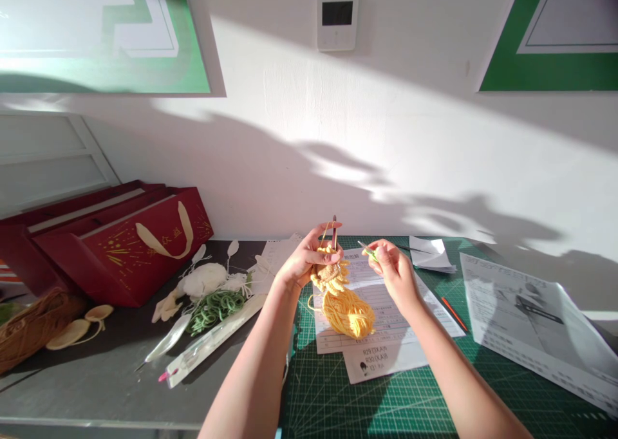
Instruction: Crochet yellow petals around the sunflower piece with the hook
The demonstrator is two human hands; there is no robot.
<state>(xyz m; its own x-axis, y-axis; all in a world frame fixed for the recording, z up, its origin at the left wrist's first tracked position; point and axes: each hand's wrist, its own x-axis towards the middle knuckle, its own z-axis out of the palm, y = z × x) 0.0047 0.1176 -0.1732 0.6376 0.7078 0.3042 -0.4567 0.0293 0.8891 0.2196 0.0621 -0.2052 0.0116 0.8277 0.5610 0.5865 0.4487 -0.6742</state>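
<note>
My left hand (313,259) is closed on a yellow and tan crocheted piece (329,275), with a dark stick-like tool (334,230) upright at its fingers and a yellow strand around them. Pinched in my right hand (386,262), a little to the right and apart from the piece, is a small green tool (371,253) with a thin metal tip pointing left. Below the crocheted piece lies a yellow yarn ball (348,313), on printed sheets (386,355).
A green cutting mat (318,400) lies under the sheets. An orange pen (454,315) and a large printed sheet (535,329) are at right. Green yarn (217,310), white yarn (205,280), brown yarn (38,326) and red bags (125,246) are at left.
</note>
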